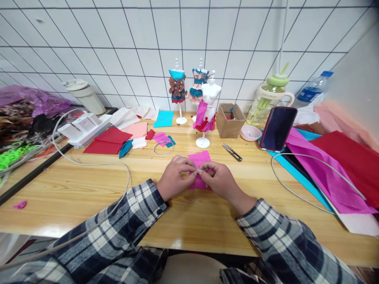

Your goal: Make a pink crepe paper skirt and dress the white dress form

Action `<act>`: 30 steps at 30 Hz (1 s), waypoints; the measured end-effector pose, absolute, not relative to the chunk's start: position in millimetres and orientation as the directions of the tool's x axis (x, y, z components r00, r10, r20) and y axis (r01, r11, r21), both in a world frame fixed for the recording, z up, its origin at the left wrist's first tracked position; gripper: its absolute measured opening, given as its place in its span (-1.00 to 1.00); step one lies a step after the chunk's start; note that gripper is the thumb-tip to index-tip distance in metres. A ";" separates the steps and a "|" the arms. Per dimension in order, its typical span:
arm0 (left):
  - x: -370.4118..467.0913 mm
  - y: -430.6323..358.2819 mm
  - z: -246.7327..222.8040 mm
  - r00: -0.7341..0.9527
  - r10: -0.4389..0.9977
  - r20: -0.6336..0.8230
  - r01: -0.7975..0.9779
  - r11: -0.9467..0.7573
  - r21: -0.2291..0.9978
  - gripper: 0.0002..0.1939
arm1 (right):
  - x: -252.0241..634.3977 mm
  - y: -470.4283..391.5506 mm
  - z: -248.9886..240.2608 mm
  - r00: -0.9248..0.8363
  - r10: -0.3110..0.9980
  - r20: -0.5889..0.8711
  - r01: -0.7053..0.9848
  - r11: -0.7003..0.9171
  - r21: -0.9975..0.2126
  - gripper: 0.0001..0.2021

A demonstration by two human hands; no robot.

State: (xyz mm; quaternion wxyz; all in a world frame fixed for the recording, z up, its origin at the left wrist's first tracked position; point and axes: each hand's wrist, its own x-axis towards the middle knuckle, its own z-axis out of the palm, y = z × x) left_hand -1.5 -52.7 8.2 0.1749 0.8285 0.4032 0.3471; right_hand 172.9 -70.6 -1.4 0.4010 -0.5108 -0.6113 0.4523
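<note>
Over the wooden table, my left hand (179, 176) and my right hand (218, 179) meet fingertip to fingertip. Both are closed in a pinch, and whatever small thing sits between the tips is too tiny to make out. Directly beneath them lies a magenta piece of fabric (199, 158), partly covered by my fingers. Beyond the hands stands a small white dress form (211, 94) with pink and red cloth around its lower part. A pair of thread snips (232, 152) rests to the right of the fabric.
Two dressed mini forms stand behind, one in teal and brown (177, 88). A cardboard box (230, 122), pink bowl (250, 133) and propped phone (278, 128) are on the right. Fabric scraps (109, 141) and a power strip (85, 128) lie left. A cable (129, 177) crosses my left sleeve.
</note>
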 end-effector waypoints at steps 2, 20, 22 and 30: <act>-1.1 -51.3 6.8 0.420 0.794 0.440 0.555 -0.608 0.567 -0.88 | 173.6 -70.8 -2.1 -0.163 0.983 0.082 0.314 0.131 -0.940 -0.87; -4.9 -51.6 10.0 0.437 0.815 0.380 0.537 -0.576 0.616 -0.84 | 176.9 -73.6 -0.7 -0.124 0.922 0.366 0.518 0.375 -0.769 -0.89; -4.3 -51.7 9.6 0.443 0.802 0.401 0.549 -0.596 0.586 -0.86 | 176.8 -73.2 -1.0 -0.124 0.922 0.366 0.529 0.374 -0.762 -0.90; -1.9 -51.9 7.3 0.448 0.785 0.428 0.550 -0.619 0.560 -0.87 | 172.3 -73.2 1.3 -0.126 0.956 0.267 0.472 0.294 -0.831 -0.97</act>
